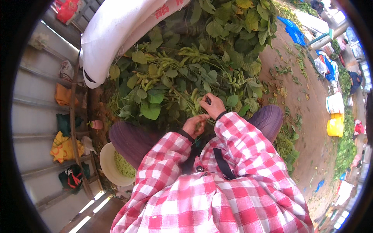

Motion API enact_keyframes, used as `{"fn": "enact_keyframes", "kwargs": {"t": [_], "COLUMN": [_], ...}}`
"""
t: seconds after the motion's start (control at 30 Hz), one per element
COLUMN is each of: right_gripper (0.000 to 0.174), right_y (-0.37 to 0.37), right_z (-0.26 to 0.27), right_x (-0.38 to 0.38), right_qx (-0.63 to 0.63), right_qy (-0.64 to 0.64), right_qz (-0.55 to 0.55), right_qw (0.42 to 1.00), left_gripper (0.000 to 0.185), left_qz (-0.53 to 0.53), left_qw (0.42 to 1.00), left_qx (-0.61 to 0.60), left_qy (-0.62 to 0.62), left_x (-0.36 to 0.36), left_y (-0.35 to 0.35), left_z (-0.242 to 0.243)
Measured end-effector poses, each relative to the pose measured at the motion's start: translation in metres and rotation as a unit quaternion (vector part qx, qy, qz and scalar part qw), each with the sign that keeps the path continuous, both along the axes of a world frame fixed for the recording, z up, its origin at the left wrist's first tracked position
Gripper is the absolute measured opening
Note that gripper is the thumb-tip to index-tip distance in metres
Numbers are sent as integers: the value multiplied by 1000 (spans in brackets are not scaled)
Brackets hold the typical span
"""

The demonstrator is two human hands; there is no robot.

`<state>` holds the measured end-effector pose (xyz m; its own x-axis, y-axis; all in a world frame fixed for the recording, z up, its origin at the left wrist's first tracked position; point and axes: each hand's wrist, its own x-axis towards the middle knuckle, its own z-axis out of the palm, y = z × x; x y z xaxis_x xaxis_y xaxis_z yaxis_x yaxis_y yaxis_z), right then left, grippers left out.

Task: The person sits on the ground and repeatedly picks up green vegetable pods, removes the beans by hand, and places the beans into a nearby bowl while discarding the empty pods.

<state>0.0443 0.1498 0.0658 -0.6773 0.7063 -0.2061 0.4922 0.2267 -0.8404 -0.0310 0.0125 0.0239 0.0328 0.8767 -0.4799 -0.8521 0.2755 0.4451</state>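
Note:
My left hand [194, 126] is curled in front of my lap, with green soybean pods partly showing inside its fingers. Just above it, my right hand [214, 106] grips a leafy soybean stem [190, 102] with pods along it. A small dark object [208, 100] shows at the right thumb and fingers; I cannot tell what it is. The two hands nearly touch, and thin stalks pass between them. Before me lies a heap of cut soybean plants [174, 75], with clusters of green pods [192, 52] among the leaves.
Beside my left knee stands a pale bucket [106, 166] holding shelled green beans [123, 166]. A white woven sack [107, 38] leans over the heap. Bags hang along a rail [74, 116] at left. White [334, 103] and yellow buckets [335, 125] stand farther right across the dirt floor.

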Motion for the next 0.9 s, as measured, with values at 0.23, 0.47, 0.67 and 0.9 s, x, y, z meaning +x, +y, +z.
{"fn": "enact_keyframes", "kwargs": {"t": [0.23, 0.47, 0.67, 0.9], "right_gripper": [30, 25, 27, 15], "right_y": [-52, -67, -62, -57], "right_z": [0, -18, -10, -5], "right_x": [33, 36, 34, 35], "right_qx": [-45, -135, -355, -565], "right_qy": [43, 18, 54, 29], "right_qz": [-3, 31, 9, -59], "right_qw": [998, 990, 933, 822], "left_gripper": [19, 24, 23, 23], "left_qz": [150, 123, 86, 78], "left_qw": [974, 988, 989, 983], "left_qx": [-117, -90, -77, -89], "left_qy": [-120, -9, 89, 142], "left_x": [3, -12, -26, -26], "left_y": [-5, -7, 2, 4], "left_z": [-7, -21, -9, -10]}}
